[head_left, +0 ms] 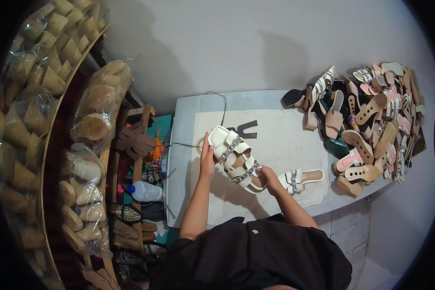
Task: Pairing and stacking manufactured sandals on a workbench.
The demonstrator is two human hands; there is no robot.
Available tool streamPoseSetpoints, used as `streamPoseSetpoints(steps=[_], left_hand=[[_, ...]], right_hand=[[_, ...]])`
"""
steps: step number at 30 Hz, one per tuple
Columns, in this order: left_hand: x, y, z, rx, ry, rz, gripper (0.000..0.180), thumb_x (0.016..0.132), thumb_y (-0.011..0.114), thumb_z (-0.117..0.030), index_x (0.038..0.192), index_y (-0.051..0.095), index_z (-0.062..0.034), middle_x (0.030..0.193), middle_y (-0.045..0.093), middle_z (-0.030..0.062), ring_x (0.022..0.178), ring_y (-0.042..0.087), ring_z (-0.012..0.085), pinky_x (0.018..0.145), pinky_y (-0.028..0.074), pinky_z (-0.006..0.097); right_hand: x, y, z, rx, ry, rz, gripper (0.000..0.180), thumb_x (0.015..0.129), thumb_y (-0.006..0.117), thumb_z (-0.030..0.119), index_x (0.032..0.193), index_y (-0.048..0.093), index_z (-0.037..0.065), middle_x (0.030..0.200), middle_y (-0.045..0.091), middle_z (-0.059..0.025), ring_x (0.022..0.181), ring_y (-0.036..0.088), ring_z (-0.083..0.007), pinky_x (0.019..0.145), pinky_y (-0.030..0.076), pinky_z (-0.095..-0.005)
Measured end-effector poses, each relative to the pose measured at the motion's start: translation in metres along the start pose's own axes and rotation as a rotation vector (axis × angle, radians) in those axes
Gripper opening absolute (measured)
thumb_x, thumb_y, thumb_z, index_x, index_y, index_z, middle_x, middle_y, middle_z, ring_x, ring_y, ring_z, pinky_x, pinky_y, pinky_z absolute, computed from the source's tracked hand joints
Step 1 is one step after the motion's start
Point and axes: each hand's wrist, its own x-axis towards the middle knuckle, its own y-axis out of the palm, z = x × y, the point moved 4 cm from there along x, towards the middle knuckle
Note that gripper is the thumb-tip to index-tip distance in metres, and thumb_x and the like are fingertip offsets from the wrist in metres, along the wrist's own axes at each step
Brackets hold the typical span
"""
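White open sandals with glittering jewelled straps [231, 149] are raised above the table, tilted, between my two hands. Whether this is one sandal or two held together, I cannot tell. My left hand [207, 162] is closed on the left edge, its fingers along the side near the squared end. At the lower right end, my right hand [270, 180] grips the sole edge, with part of its fingers hidden. Just right of that hand, a matching white sandal [308, 177] lies on the pale cloth [227, 207] covering the table's middle.
A large heap of sandals and shoe soles [367, 130] fills the table's right end. Left of the table stand a shelf with shoes, a capped plastic bottle [147, 191] and bagged shoe lasts [89, 179]. A black cable [224, 104] crosses the table's back left.
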Motion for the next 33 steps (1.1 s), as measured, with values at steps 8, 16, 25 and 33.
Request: streamPoseSetpoints(steps=[8, 16, 25, 33], left_hand=[[0.039, -0.042, -0.013, 0.26, -0.232, -0.196, 0.073, 0.084, 0.056, -0.041, 0.137, 0.021, -0.0042, 0.12, 0.047, 0.0124, 0.093, 0.056, 0.0174, 0.061, 0.049, 0.028], [0.09, -0.088, 0.023, 0.187, 0.079, -0.108, 0.05, 0.08, 0.065, -0.012, 0.122, 0.039, -0.0032, 0.109, 0.054, 0.0082, 0.096, 0.054, 0.0162, 0.081, 0.045, 0.029], [0.184, -0.21, 0.056, 0.62, 0.113, -0.277, 0.067, 0.08, 0.063, -0.03, 0.131, 0.034, 0.0003, 0.114, 0.055, 0.0184, 0.104, 0.055, 0.0257, 0.086, 0.042, 0.034], [0.175, -0.178, 0.044, 1.188, -0.005, -0.597, 0.062, 0.081, 0.056, -0.042, 0.133, 0.038, -0.0133, 0.118, 0.055, 0.0146, 0.111, 0.046, 0.0342, 0.091, 0.026, 0.055]], right_hand=[[0.066, 0.057, 0.024, -0.178, -0.026, 0.094, 0.027, 0.089, 0.055, 0.022, 0.108, 0.048, 0.005, 0.082, 0.059, -0.0035, 0.073, 0.055, -0.0091, 0.064, 0.042, -0.0227], [0.202, 0.116, 0.005, -0.289, -0.271, 0.074, 0.033, 0.088, 0.056, 0.019, 0.113, 0.045, 0.001, 0.084, 0.058, -0.0062, 0.076, 0.053, -0.0121, 0.068, 0.044, -0.0264], [0.317, 0.157, -0.028, -0.655, -0.218, 0.216, 0.043, 0.083, 0.056, 0.033, 0.118, 0.049, 0.009, 0.104, 0.06, -0.0115, 0.098, 0.055, -0.0276, 0.088, 0.032, -0.0478], [0.319, 0.159, -0.036, -1.22, -0.025, -0.074, 0.044, 0.079, 0.058, 0.035, 0.116, 0.05, 0.013, 0.103, 0.06, -0.0083, 0.102, 0.049, -0.0288, 0.085, 0.024, -0.056]])
